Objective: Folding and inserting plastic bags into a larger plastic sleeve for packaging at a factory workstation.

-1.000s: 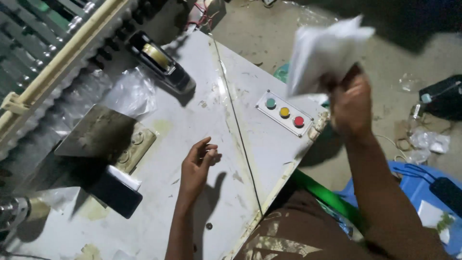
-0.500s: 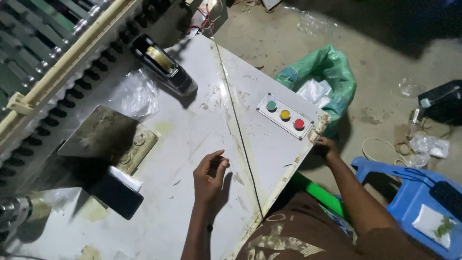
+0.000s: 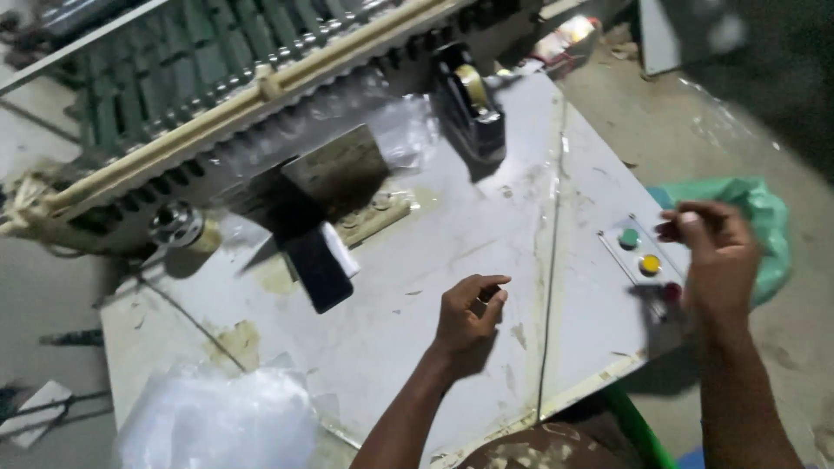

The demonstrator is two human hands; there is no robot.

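While the left hand [image 3: 469, 321] rests loosely curled, grip empty, on the grey metal table [image 3: 417, 287], the right hand [image 3: 717, 256] hovers, fingers pinched, holding nothing visible, over the round green button [image 3: 628, 237].

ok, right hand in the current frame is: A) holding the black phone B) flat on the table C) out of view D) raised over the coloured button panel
D: the right hand hovers above the button panel, beside the green and yellow buttons.
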